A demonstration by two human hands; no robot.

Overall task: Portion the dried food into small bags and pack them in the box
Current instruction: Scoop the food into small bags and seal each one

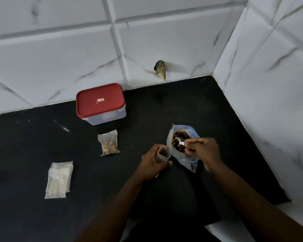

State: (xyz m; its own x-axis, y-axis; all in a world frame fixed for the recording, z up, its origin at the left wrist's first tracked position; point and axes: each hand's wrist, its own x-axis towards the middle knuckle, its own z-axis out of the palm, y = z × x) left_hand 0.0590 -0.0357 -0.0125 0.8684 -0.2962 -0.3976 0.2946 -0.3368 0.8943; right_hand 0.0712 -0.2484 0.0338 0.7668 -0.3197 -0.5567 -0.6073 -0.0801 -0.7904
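**Countertop, black** (42,137): shut in by tiled wall (59,55) behind and at right. Its near edge cuts in close below the right forearm. Open room lies left and centre.

**Box, red lid** (101,102): at the back wall, well apart from both hands, with the lid on. It likely has to come off before packing.

**Supply bag of dried food** (182,151): mouth open, slumped and unsupported, near the counter's edge. A dragged scoop could tip it and spill pieces.

**Empty small bags, stack** (59,179): left, well clear.

**Filled small bag** (108,143): lies between box and hands.

**Small bag in filling** (164,154): left hand (152,165) has its fingers curled round it, mouth up. The mouth is narrow, so a heaped scoop may shed pieces.

**White scoop** (179,142): right hand (205,152) pinches its handle, with the bowl inside the supply bag.
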